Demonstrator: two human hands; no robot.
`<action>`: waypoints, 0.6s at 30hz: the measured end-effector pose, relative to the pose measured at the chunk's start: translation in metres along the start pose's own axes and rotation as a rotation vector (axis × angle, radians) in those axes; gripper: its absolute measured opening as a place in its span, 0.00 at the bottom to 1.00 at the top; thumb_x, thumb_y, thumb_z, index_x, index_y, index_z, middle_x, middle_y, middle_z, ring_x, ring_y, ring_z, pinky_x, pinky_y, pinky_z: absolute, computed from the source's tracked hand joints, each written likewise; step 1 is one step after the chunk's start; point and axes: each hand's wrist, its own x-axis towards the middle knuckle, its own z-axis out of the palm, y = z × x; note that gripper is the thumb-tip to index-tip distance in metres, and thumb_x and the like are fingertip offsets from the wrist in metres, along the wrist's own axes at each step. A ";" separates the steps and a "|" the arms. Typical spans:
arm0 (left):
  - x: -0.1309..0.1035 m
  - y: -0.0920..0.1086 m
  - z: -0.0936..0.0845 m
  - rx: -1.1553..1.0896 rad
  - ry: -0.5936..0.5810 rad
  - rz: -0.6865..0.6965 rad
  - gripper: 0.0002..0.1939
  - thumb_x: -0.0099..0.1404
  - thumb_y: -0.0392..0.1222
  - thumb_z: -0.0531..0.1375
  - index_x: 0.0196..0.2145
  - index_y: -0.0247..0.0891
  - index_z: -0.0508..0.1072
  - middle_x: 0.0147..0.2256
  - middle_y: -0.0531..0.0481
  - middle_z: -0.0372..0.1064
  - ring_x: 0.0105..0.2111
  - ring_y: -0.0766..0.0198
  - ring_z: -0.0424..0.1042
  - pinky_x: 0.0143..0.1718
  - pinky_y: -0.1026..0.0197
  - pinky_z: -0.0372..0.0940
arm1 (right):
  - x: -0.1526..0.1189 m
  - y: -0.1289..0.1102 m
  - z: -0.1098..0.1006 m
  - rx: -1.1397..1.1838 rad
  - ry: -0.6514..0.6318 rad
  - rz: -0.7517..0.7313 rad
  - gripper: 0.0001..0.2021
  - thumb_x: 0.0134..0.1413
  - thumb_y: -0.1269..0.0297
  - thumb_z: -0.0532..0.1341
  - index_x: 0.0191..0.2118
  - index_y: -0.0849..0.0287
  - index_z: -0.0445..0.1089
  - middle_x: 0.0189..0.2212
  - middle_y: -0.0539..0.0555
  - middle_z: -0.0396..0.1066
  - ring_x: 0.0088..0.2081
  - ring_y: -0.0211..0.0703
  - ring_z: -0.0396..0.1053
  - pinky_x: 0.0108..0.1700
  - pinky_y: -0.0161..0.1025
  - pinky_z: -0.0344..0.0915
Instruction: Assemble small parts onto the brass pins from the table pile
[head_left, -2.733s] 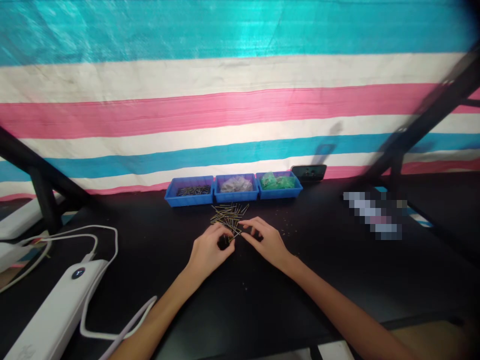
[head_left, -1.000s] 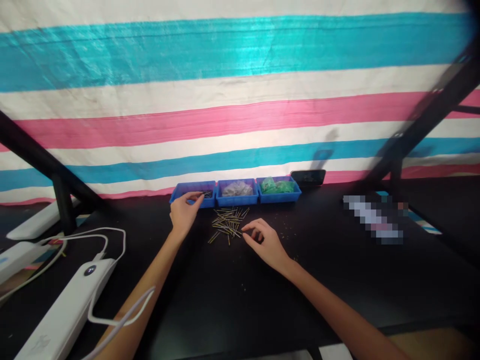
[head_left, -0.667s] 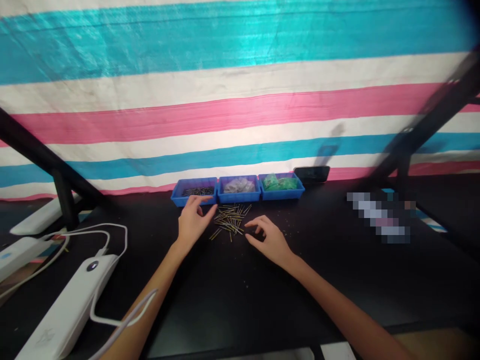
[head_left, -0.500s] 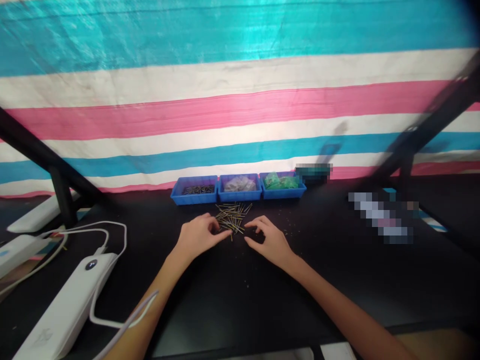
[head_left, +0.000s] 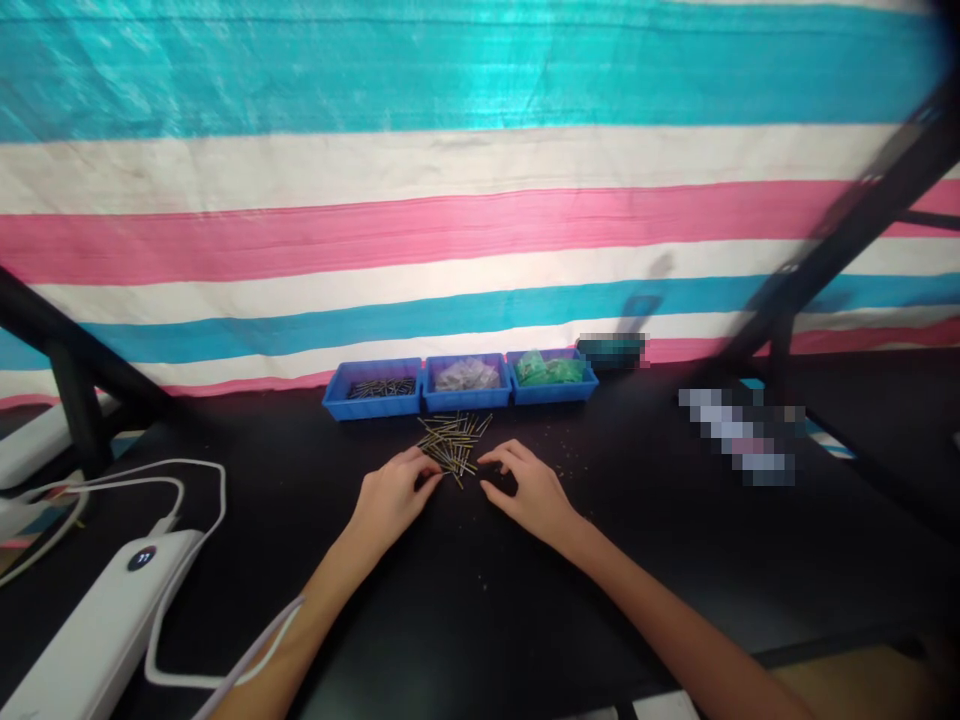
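A loose pile of thin gold-and-silver metal rods [head_left: 454,440], shaped like slender drill bits, lies on the black table. At the pile's left edge, my left hand [head_left: 394,497] has thumb and forefinger brought together, apparently on the end of one rod that points toward the right. My right hand [head_left: 534,495] is on the other side, thumb and fingers apart in a curve, with nothing visible between them. Behind the pile stand three blue bins: the left bin [head_left: 375,407] holds similar dark rods, the middle bin [head_left: 469,396] clear plastic bags, the right bin [head_left: 555,391] green bags.
To the left are a white power bank [head_left: 112,620] and white cables [head_left: 223,500], one crossing my left forearm. Black frame struts [head_left: 787,290] rise at both sides. A striped tarp [head_left: 450,230] hangs behind. Tiny bits [head_left: 570,468] lie right of the pile.
My left thumb has drawn back from the front of the pile to meet the forefinger. The right hand keeps its open curve beside the pile. The view has shifted slightly to the right.
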 end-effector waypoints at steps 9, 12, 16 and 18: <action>-0.004 0.013 0.001 -0.030 0.088 0.024 0.10 0.66 0.45 0.49 0.35 0.45 0.70 0.37 0.55 0.68 0.35 0.68 0.69 0.26 0.67 0.56 | 0.001 0.000 -0.001 0.025 0.017 -0.016 0.10 0.51 0.66 0.60 0.41 0.53 0.69 0.37 0.50 0.69 0.35 0.37 0.67 0.37 0.35 0.63; -0.006 0.018 -0.001 -0.119 0.110 0.038 0.10 0.65 0.46 0.50 0.35 0.45 0.69 0.36 0.55 0.69 0.33 0.67 0.68 0.28 0.66 0.58 | 0.001 0.000 0.000 0.091 0.046 -0.040 0.08 0.53 0.65 0.60 0.40 0.54 0.71 0.35 0.50 0.69 0.33 0.36 0.66 0.37 0.34 0.63; -0.008 0.021 0.005 -0.230 0.121 0.045 0.09 0.64 0.46 0.52 0.34 0.44 0.70 0.32 0.55 0.70 0.29 0.68 0.67 0.30 0.66 0.59 | 0.000 0.000 0.003 0.182 0.082 -0.059 0.07 0.54 0.63 0.60 0.38 0.54 0.72 0.33 0.50 0.70 0.31 0.35 0.66 0.35 0.34 0.63; -0.008 0.022 0.008 -0.289 0.117 0.041 0.09 0.64 0.46 0.53 0.34 0.44 0.71 0.30 0.55 0.69 0.27 0.68 0.66 0.29 0.66 0.58 | 0.000 0.001 0.005 0.214 0.085 -0.064 0.06 0.54 0.62 0.60 0.37 0.54 0.73 0.32 0.50 0.70 0.31 0.35 0.66 0.34 0.34 0.63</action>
